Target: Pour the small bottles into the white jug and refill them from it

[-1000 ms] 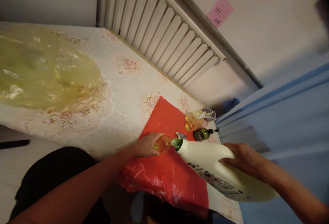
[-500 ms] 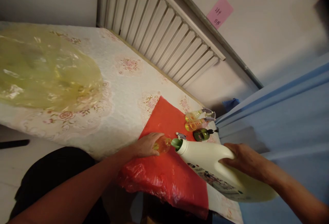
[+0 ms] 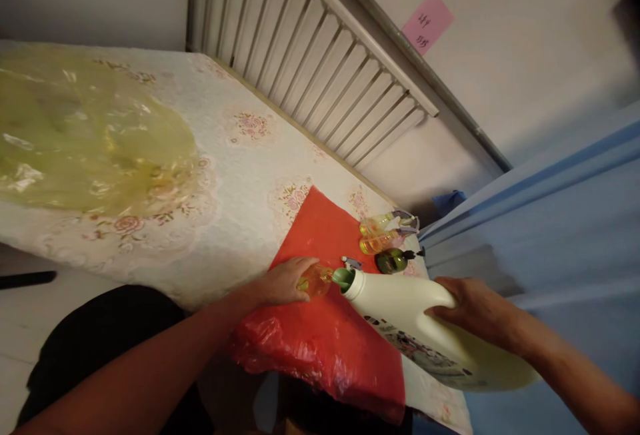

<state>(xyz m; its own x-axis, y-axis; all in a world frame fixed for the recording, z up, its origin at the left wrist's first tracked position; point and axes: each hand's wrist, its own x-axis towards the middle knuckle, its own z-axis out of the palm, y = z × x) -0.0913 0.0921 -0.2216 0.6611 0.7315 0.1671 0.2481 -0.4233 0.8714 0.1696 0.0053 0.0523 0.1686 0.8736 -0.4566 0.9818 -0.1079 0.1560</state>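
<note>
My left hand (image 3: 285, 281) is closed round a small clear bottle (image 3: 316, 280) of yellow liquid, which rests on a red plastic bag (image 3: 320, 342) at the table's near edge. My right hand (image 3: 475, 318) grips the handle of a large cream jug (image 3: 430, 332). The jug is tipped over to the left, and its green-rimmed mouth (image 3: 343, 279) almost touches the small bottle's top.
Two yellow spray bottles (image 3: 383, 234) and a dark green bottle (image 3: 393, 261) lie behind the jug, with a loose spray head (image 3: 351, 263) beside them. A yellow plastic sheet (image 3: 85, 135) covers the left of the floral tablecloth (image 3: 240, 175). A radiator (image 3: 320, 55) stands behind; blue fabric (image 3: 550, 222) hangs at the right.
</note>
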